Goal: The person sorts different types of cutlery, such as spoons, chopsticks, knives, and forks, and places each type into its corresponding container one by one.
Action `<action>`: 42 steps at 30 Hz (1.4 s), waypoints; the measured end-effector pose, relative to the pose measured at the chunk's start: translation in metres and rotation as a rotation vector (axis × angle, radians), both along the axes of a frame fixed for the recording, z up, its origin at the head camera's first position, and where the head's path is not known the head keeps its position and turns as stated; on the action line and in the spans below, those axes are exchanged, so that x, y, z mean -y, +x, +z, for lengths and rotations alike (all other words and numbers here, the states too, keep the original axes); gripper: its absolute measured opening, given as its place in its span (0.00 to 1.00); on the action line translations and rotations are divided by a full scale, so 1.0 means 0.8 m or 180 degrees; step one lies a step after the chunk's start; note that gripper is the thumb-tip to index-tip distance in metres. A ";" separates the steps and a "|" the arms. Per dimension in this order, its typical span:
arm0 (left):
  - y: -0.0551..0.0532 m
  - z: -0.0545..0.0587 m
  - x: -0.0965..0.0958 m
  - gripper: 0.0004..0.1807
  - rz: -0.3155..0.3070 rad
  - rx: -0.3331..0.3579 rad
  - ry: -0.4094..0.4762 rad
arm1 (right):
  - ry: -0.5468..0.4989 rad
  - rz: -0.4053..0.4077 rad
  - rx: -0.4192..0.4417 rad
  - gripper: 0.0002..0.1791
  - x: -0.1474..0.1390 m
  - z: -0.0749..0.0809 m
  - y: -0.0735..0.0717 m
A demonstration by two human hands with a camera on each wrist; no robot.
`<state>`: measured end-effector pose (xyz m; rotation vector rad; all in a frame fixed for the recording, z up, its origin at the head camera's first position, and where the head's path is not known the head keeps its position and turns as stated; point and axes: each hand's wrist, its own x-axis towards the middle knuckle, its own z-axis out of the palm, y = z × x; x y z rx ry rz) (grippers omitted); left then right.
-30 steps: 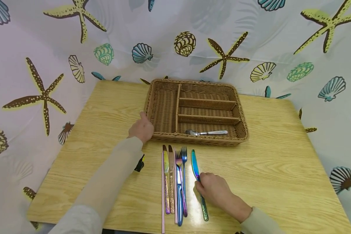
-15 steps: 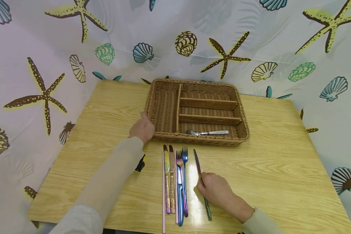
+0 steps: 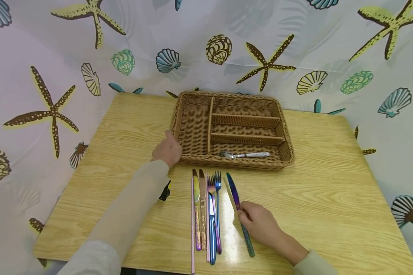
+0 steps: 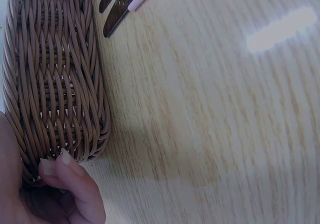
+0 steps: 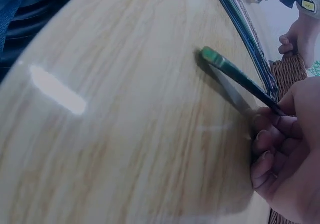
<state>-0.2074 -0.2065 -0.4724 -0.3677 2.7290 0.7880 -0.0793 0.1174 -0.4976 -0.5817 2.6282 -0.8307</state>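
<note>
My right hand [image 3: 261, 225] pinches a rainbow-blue table knife [image 3: 233, 189] at the middle, blade pointing away from me. The knife's shadow lies beside it on the table; its green-tinted handle end [image 5: 215, 58] shows in the right wrist view. At the near left corner of a wicker cutlery tray [image 3: 234, 164], my left hand [image 3: 167, 150] grips the wall, with curled fingers [image 4: 75, 179] in the left wrist view. A white-handled spoon [image 3: 256, 154] lies in the tray's front right compartment.
Left of my right hand lie a pink chopstick [image 3: 192, 236], two gold-toned knives [image 3: 203, 214], another pink chopstick [image 3: 207, 233], a blue knife [image 3: 212, 242] and two forks [image 3: 217, 183]. A patterned curtain [image 3: 192, 30] hangs behind the table [image 3: 330, 183].
The knife in my right hand has turned about its length, from flat to edge-on to flat again. That hand has shifted slightly right. My left hand has stayed on the tray.
</note>
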 end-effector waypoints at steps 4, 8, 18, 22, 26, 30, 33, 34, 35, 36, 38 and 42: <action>0.001 0.000 0.002 0.35 0.0010 0.0003 -0.0025 | -0.0134 -0.0026 0.0055 0.13 -0.002 0.000 -0.001; 0.002 0.000 0.004 0.35 0.0010 0.0003 -0.0027 | -0.0477 0.0006 0.0354 0.13 -0.005 0.005 -0.005; -0.001 -0.003 0.005 0.35 0.0063 0.0011 0.0061 | -0.0874 0.0129 0.0356 0.18 -0.012 0.027 -0.037; -0.001 -0.003 0.005 0.36 0.0073 -0.0002 0.0092 | -0.0815 0.0068 0.0306 0.17 -0.012 0.046 -0.053; -0.002 -0.002 0.004 0.36 0.0079 -0.0024 0.0113 | -0.0516 0.0050 -0.0001 0.14 -0.012 0.066 -0.076; -0.002 -0.003 0.005 0.35 0.0105 -0.0037 0.0104 | -0.0025 0.0165 -0.0529 0.10 -0.010 0.085 -0.109; -0.002 -0.002 0.005 0.35 0.0136 -0.0036 0.0097 | 0.0290 0.0217 -0.0788 0.12 -0.008 0.099 -0.136; -0.002 -0.002 0.005 0.35 0.0132 -0.0037 0.0092 | 0.0393 0.0211 -0.0838 0.14 -0.007 0.104 -0.145; -0.002 -0.002 0.005 0.35 0.0129 -0.0040 0.0092 | 0.0492 0.0212 -0.0877 0.16 -0.006 0.108 -0.154; -0.002 -0.001 0.004 0.35 0.0122 -0.0037 0.0092 | 0.0596 0.0197 -0.0887 0.17 -0.005 0.112 -0.163; -0.002 -0.001 0.004 0.35 0.0123 -0.0033 0.0083 | 0.0777 0.0215 -0.0930 0.18 -0.003 0.119 -0.180; -0.002 0.001 0.000 0.35 0.0126 0.0014 0.0069 | 0.0994 0.0306 -0.1091 0.18 0.000 0.124 -0.209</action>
